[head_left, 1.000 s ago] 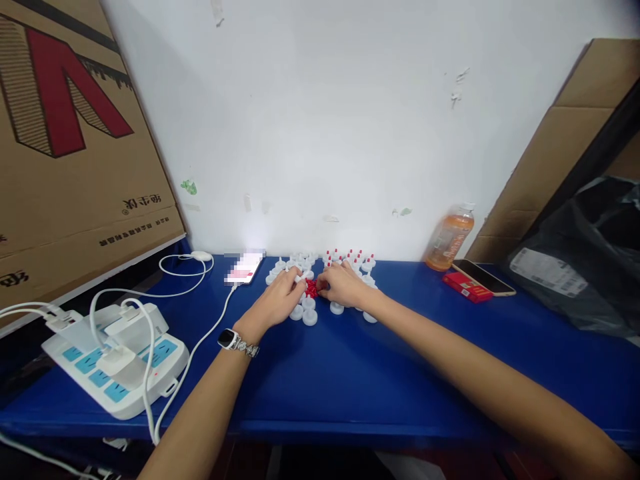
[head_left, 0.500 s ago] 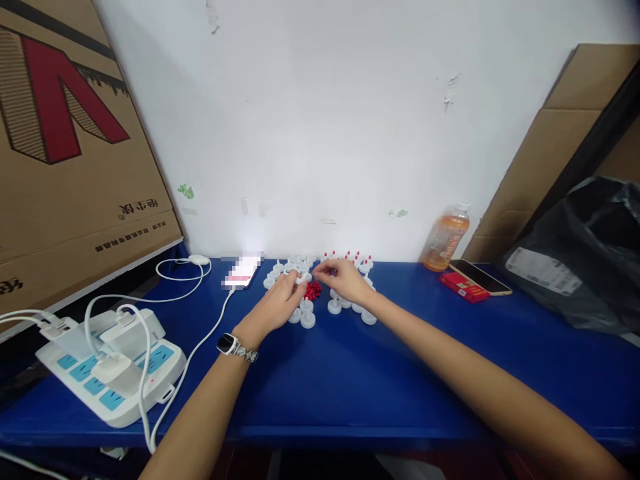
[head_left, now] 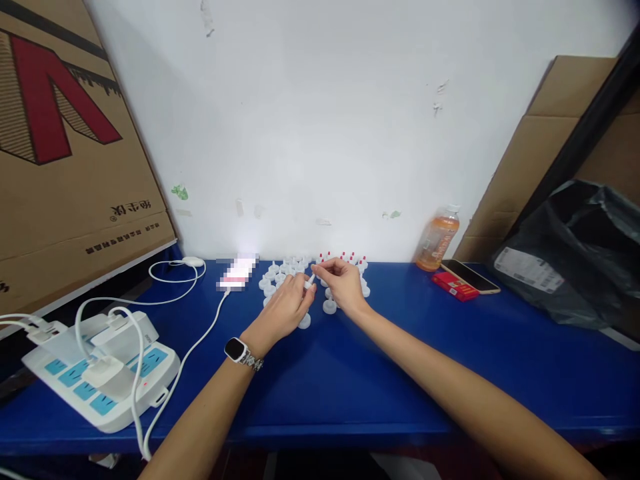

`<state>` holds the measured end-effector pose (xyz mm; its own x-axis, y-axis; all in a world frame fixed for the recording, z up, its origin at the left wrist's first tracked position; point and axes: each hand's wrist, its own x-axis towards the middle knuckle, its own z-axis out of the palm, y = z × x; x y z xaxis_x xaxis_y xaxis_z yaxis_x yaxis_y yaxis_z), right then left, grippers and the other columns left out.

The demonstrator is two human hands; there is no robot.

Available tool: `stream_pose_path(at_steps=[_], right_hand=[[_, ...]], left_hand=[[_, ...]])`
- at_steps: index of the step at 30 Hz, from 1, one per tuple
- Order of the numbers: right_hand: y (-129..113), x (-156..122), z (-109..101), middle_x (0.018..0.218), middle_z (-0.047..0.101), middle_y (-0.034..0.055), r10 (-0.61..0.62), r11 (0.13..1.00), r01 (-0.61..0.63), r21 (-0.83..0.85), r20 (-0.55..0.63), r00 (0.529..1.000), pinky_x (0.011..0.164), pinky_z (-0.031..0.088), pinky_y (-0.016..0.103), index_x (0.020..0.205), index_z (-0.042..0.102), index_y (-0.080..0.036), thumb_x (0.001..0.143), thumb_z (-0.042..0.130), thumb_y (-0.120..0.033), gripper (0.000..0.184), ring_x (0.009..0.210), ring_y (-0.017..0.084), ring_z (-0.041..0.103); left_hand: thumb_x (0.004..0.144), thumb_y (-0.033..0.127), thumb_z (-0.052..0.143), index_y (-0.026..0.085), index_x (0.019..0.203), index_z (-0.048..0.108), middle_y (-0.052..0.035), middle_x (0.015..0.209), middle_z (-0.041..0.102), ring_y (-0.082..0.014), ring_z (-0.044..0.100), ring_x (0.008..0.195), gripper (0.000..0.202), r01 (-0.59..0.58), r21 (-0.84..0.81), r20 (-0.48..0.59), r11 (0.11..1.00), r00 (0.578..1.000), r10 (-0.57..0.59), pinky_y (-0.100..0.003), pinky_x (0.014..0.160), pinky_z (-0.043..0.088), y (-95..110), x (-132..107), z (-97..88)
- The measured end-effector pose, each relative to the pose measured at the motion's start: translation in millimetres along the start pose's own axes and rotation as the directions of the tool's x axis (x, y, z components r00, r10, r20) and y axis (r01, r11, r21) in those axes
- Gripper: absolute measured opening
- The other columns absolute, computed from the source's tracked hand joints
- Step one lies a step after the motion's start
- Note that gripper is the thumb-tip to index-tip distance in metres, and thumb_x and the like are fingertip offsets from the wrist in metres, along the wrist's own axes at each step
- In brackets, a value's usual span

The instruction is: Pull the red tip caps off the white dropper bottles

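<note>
A white cap (head_left: pixel 309 283) with a narrow tip is held up between the 2 hands, above the middle of the counter (head_left: pixel 360 387). The left hand (head_left: pixel 290 301) has its fingers closed around the cap's base; the right hand (head_left: pixel 343 283) has its thumb and fingertips pinched together on the tip, and any smaller piece between them is too small to make out. More white caps (head_left: pixel 273 271) stand to the left, and red-tipped caps (head_left: pixel 364 265) stand at the far right of the group. A watch (head_left: pixel 235 349) sits on the left wrist. Farther left are a phone (head_left: pixel 239 272) and a power strip (head_left: pixel 165 375) with white plugs. Far right, a bottle (head_left: pixel 438 240) of orange drink stands near a red box (head_left: pixel 455 287), which touches a dark-screened phone (head_left: pixel 473 277). A plastic bag (head_left: pixel 590 267) lies beyond, at the right.
</note>
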<state>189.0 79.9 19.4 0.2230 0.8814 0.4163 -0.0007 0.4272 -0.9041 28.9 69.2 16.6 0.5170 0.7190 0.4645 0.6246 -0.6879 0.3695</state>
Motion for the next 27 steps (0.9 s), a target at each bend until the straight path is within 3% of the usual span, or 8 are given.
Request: stream_pose_path(at_steps=[4,13,17,22,25,27], right_hand=[[-2,-5,1,0.065,0.066,0.0015,0.031,0.999,-0.032,0.037,0.037,0.999,0.057,0.046,0.028,0.066,0.068,-0.019,0.064,0.081,-0.049,0.033,0.059,0.014,0.056],[-6,-15,9,0.07,0.066,0.0016,-0.03,1.0,0.03,-0.004,0.007,1.0,0.06,0.047,0.027,0.069,0.067,-0.018,0.071,0.075,-0.055,0.038,0.065,0.015,0.057],[-11,7,0,0.071,0.067,0.0009,-0.038,0.998,0.045,-0.036,0.174,0.984,0.063,0.046,0.027,0.07,0.064,-0.018,0.069,0.078,-0.049,0.034,0.067,0.014,0.058],[-18,41,-6,0.07,0.069,0.0017,0.111,0.985,-0.039,-0.165,0.449,0.886,0.059,0.044,0.025,0.078,0.068,-0.015,0.066,0.081,-0.043,0.033,0.065,0.013,0.059],[-17,55,-4,0.062,0.065,0.0012,0.215,0.96,-0.082,-0.269,0.517,0.829,0.051,0.038,0.023,0.075,0.069,-0.014,0.071,0.077,-0.047,0.034,0.058,0.012,0.057],[-13,65,-5,0.062,0.064,0.0016,0.21,0.957,-0.063,-0.284,0.525,0.825,0.05,0.038,0.022,0.074,0.068,-0.014,0.075,0.074,-0.046,0.032,0.057,0.011,0.056]], left_hand=[[0.103,0.04,0.028,0.018,0.105,0.049,-0.0068,0.093,0.054,-0.0228,0.055,0.09,0.031,-0.034,0.019,0.005,0.999,0.999,0.034,-0.039,0.082,0.046,1,-2,-0.4],[0.104,0.034,0.027,0.015,0.107,0.048,-0.0107,0.1,0.054,-0.025,0.053,0.097,0.029,-0.076,0.101,-0.049,0.992,0.995,0.082,-0.044,0.089,0.047,7,0,-2.2],[0.103,0.04,0.03,0.016,0.116,0.048,-0.009,0.097,0.056,-0.0255,0.054,0.098,0.032,-0.037,0.065,-0.086,0.997,0.995,0.043,-0.043,0.087,0.048,2,1,-3.8],[0.102,0.045,0.035,0.018,0.12,0.048,-0.0069,0.095,0.059,-0.0255,0.056,0.098,0.035,0.057,0.009,-0.12,0.998,0.991,-0.055,-0.041,0.084,0.048,-11,3,-5.7],[0.102,0.044,0.034,0.019,0.121,0.048,-0.0075,0.098,0.059,-0.026,0.056,0.1,0.034,0.099,0.023,-0.162,0.995,0.982,-0.094,-0.041,0.085,0.048,-14,3,-6.4],[0.101,0.044,0.037,0.019,0.126,0.045,-0.0083,0.104,0.06,-0.0264,0.055,0.104,0.036,0.12,0.014,-0.189,0.993,0.975,-0.116,-0.04,0.086,0.048,-14,3,-6.2]])
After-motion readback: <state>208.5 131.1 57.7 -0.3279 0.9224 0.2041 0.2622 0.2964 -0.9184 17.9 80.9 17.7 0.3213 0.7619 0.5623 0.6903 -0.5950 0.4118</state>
